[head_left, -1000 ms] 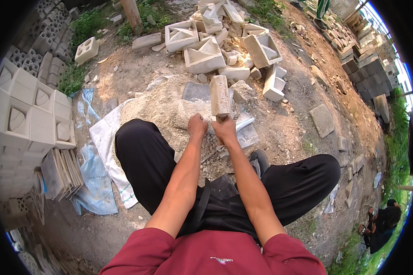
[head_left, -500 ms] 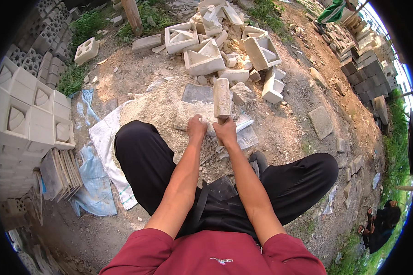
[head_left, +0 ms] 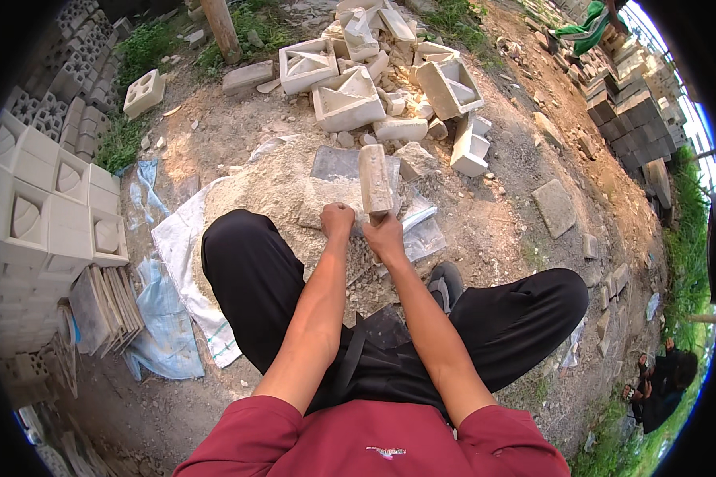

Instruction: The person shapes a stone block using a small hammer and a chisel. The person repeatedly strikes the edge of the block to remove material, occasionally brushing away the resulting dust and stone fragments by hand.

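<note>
My right hand (head_left: 384,237) is wrapped round the short handle of a wooden mallet (head_left: 375,179), whose long, worn head stands up just beyond my fist. Close by on the left, my left hand (head_left: 338,219) is closed at the near edge of a pale, powder-covered block (head_left: 332,195). Whatever its fingers grip is hidden. A flat grey slab (head_left: 332,164) lies just beyond the block. Sandy powder (head_left: 266,187) is heaped to the left, and a clear plastic sheet (head_left: 424,234) lies to the right of the mallet.
Broken cream-coloured hollow blocks (head_left: 348,99) are piled ahead. Patterned blocks (head_left: 68,219) are stacked at left, above leaning thin boards (head_left: 103,310). A white sack (head_left: 179,230) lies under the powder. Grey blocks (head_left: 632,127) stand far right. Two other people are at the right edge.
The mallet has shifted slightly left and down in my right hand. My left hand has moved slightly left. The person at the upper right has shifted.
</note>
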Available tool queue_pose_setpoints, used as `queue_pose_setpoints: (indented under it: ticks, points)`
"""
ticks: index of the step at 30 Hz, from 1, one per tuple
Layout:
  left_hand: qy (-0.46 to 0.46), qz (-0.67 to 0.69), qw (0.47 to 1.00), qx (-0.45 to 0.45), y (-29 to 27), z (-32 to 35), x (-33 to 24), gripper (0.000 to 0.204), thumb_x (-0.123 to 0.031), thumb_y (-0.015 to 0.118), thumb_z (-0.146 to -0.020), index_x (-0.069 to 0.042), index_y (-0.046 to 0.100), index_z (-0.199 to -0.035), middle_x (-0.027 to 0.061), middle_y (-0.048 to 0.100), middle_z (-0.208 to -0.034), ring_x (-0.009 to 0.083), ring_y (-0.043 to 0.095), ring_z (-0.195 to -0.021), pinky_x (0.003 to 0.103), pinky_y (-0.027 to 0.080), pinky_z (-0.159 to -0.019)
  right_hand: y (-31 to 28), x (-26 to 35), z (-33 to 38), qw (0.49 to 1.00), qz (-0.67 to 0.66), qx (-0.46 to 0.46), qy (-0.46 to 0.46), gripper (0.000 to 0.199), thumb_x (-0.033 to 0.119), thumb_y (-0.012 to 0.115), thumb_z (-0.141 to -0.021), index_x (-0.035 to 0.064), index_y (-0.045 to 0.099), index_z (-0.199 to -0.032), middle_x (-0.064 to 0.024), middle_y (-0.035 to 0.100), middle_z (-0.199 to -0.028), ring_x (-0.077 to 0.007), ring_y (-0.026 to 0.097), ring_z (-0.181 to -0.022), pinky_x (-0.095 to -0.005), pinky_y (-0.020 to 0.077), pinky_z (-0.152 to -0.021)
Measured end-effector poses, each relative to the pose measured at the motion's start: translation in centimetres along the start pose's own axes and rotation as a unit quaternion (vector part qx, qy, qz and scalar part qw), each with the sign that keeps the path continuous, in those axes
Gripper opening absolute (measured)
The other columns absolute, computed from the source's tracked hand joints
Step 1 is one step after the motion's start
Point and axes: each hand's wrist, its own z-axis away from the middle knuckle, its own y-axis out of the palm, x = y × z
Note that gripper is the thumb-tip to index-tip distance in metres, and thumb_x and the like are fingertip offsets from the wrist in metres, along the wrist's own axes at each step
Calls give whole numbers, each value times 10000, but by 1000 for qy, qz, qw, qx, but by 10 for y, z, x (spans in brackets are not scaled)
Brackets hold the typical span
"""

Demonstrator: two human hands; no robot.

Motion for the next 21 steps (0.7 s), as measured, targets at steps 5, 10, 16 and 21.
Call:
queue_pose_setpoints:
  ticks: [5,10,16,21]
  points:
    - [12,-3,1000,-7,1,5,-11,169,-166,648,-698,-126,759,-818,192,707,-891,356,683,-871,417,535,-786,-14,-22,-5,985,75,112,105,477,263,690,-670,-82,647,-997,-307,658,-980,-423,650,-949,-425,520,-840]
    - [-3,-4,1000,-25,0,5,-2,141,-154,636,-692,-95,731,-778,192,706,-880,362,680,-845,422,531,-761,-22,13,-6,996,17,50,67,505,281,696,-685,-74,619,-1037,-252,683,-973,-377,661,-950,-398,518,-833]
    - [15,8,1000,6,8,6,-10,150,-155,629,-687,-96,727,-784,193,704,-865,361,679,-836,425,528,-757,-10,-29,0,984,117,112,79,511,246,681,-682,-102,594,-1046,-313,654,-958,-456,630,-955,-427,520,-831]
    - [-1,18,1000,-13,4,3,0,157,-154,629,-682,-104,730,-791,189,705,-868,358,679,-846,420,530,-763,-25,-11,-6,976,86,183,83,520,248,687,-677,-98,602,-1056,-300,663,-939,-447,638,-938,-429,521,-829]
